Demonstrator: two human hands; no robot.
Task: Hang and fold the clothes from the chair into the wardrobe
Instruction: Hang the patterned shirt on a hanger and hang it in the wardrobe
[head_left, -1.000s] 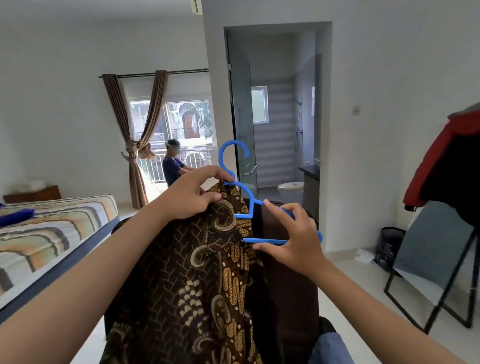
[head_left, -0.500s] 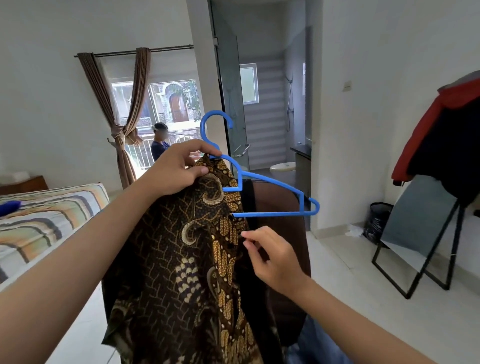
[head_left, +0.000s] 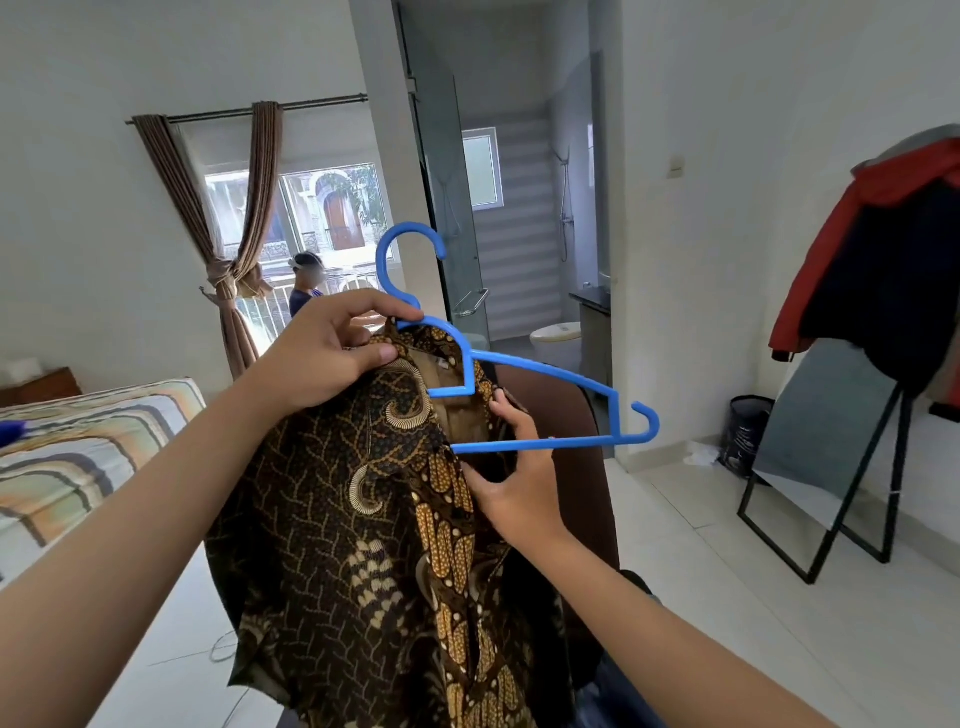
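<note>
A brown batik shirt (head_left: 363, 519) with gold patterns hangs in front of me, its left shoulder over a blue plastic hanger (head_left: 550, 379). My left hand (head_left: 332, 353) grips the hanger's neck together with the shirt's collar. My right hand (head_left: 514, 467) holds the open right front edge of the shirt just under the hanger's bottom bar, fingers inside the opening. The hanger's right arm sticks out bare. Behind the shirt stands a dark brown chair back (head_left: 576, 457).
A striped bed (head_left: 78, 457) lies at the left. A leaning mirror (head_left: 815, 447) on a black stand has red and dark clothes (head_left: 883, 249) draped over it at the right. A black bin (head_left: 745, 431) sits by the wall. A person (head_left: 306, 286) stands by the window. The bathroom doorway (head_left: 519, 234) is ahead.
My right hand let go of the hanger's bottom bar, dropped, then rose to take the shirt's open front edge. The hanger and shirt stayed raised in my left hand.
</note>
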